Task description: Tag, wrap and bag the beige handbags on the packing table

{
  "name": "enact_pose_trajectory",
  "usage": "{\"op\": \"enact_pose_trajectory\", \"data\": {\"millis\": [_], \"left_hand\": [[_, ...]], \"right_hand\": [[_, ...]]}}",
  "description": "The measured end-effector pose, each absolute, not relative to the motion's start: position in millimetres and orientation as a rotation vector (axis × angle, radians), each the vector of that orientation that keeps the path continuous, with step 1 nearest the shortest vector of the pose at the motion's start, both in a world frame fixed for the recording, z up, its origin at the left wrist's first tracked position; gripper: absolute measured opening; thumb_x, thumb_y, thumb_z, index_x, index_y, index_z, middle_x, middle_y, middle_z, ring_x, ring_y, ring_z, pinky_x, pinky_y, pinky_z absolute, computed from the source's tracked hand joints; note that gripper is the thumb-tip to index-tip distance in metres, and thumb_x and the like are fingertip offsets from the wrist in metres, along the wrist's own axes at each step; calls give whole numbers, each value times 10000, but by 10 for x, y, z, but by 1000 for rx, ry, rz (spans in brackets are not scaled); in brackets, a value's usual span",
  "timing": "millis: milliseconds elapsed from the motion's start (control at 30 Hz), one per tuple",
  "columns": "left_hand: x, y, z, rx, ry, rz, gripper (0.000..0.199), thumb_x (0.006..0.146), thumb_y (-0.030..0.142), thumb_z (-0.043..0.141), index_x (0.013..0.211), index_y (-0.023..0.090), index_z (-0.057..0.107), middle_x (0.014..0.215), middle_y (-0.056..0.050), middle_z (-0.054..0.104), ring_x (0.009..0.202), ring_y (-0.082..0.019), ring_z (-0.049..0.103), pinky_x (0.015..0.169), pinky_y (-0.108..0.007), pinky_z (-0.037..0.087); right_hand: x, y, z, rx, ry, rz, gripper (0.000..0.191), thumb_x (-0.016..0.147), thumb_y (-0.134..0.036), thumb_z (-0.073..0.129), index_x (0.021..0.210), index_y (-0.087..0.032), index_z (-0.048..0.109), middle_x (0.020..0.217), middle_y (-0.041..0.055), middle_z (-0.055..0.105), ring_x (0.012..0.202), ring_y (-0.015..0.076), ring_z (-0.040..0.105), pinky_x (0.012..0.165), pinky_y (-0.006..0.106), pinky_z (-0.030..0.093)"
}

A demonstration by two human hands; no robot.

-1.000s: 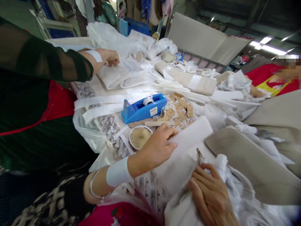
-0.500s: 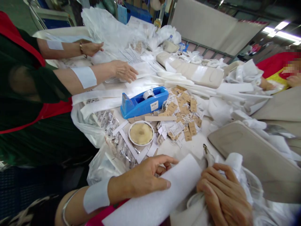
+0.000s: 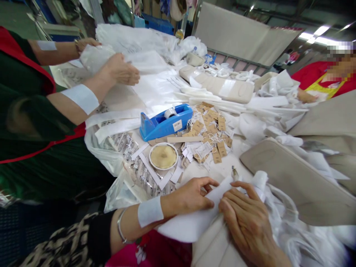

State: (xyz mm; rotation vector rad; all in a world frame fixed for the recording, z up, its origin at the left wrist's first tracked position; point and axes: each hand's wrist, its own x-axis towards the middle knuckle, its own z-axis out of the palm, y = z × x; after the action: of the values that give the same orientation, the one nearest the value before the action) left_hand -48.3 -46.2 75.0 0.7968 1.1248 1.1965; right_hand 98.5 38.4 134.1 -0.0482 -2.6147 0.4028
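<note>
My left hand (image 3: 191,196) pinches a soft white wrapping sheet (image 3: 180,228) between thumb and fingers; the sheet slants down toward my lap. Close beside it, my right hand (image 3: 244,211) is curled over a beige bag-like piece (image 3: 217,246) and the sheet's upper end. Just beyond its fingertips a small metal clasp (image 3: 234,171) sticks up. What lies under the right palm is hidden. A white wrapped roll (image 3: 260,181) and looped white straps (image 3: 289,207) lie right of that hand.
A blue tape dispenser (image 3: 167,124), a round dish (image 3: 163,156) and piled brown tags (image 3: 213,129) lie ahead. A flat beige bag (image 3: 294,181) is at right. On the left a co-worker's hands (image 3: 122,70) hold clear plastic; another person (image 3: 319,79) is at far right.
My left hand has moved right with the white sheet, closer to my right hand. The sheet now bends more. The co-worker's hands have drawn back and picked up clear plastic.
</note>
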Motion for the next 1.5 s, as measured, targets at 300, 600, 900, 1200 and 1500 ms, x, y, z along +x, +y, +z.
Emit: {"op": "enact_pose_trajectory", "data": {"millis": [300,600,900,1200,1500], "left_hand": [[-749,-793,786,1138,1337,1037,389,901,199,506,1263,141,637,1257,-95,670,1141,-224,606,1033,-352,434],[-1107,-1592,909,1511,1244,1009,460,930,110,483,1370,227,550,1452,-96,525,1327,-207,506,1127,-360,371],[-642,-1265,774,885,1357,1400,161,824,246,687,959,166,649,906,-29,697,812,-153,632,774,-254,476],[-553,-951,886,885,1456,1125,182,733,186,696,715,168,516,671,64,496,663,-97,454,599,-212,299],[-645,-817,937,1088,1506,952,140,719,232,640,808,200,537,664,54,497,604,-114,443,549,-224,280]], "right_hand": [[903,373,1148,-114,-2765,325,331,965,-96,431,656,-198,492,583,-47,472,541,108,429,1014,455,392],[874,375,1111,-119,-2777,378,331,958,-93,451,644,-196,477,569,-57,458,524,96,430,1011,436,417],[892,383,1121,-96,-2778,475,281,918,-35,483,686,-191,506,605,-56,500,534,91,471,1045,488,414],[869,401,1164,-96,-2761,534,274,913,-7,456,716,-193,495,625,-55,496,567,91,480,1061,492,407],[965,445,1226,-158,-2625,552,210,924,-44,452,1036,-161,587,1114,109,630,1107,215,555,995,432,414]]}}
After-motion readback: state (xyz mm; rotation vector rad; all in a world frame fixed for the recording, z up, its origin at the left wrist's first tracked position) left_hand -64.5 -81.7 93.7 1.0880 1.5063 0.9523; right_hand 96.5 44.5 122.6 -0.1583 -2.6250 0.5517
